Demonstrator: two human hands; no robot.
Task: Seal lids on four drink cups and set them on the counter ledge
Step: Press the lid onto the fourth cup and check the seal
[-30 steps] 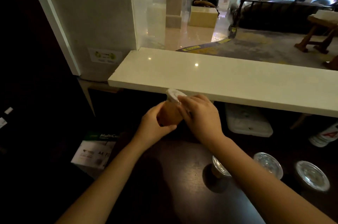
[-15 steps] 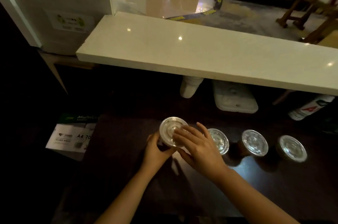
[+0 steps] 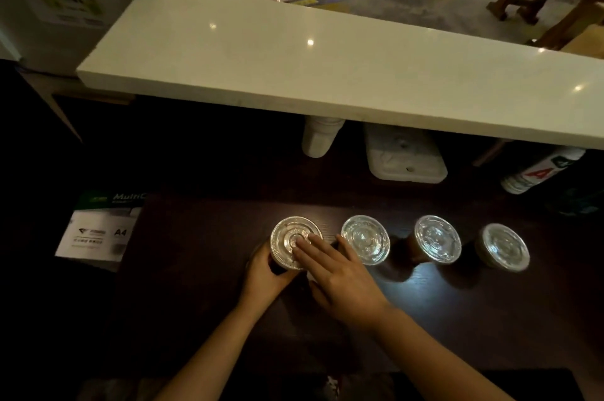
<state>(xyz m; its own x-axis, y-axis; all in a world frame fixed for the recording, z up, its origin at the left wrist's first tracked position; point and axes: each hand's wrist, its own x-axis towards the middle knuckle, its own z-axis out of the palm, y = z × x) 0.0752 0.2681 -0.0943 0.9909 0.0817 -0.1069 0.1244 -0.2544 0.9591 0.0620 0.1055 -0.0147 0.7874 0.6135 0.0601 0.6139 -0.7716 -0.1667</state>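
Several drink cups with clear round lids stand in a row on the dark wooden table point(image 3: 202, 286). My left hand point(image 3: 264, 273) wraps around the side of the leftmost cup point(image 3: 287, 245). My right hand point(image 3: 340, 276) lies flat, its fingertips pressing on that cup's lid. To the right stand three more lidded cups: one point(image 3: 365, 238) right beside my right hand, another point(image 3: 437, 242) further on, and the last point(image 3: 503, 246) at the far right. The white stone counter ledge point(image 3: 294, 67) runs across above them, bare.
Under the ledge stand a stack of white cups point(image 3: 318, 137), a white foam box point(image 3: 405, 155) and a tilted bottle point(image 3: 539, 171). A pack of A4 paper point(image 3: 101, 227) lies left of the table. Beyond the ledge are a glass pane and lobby furniture.
The cup was held up near the ledge with both hands a second ago. It now stands on the table at the left end of the row, my right fingers pressing its lid.
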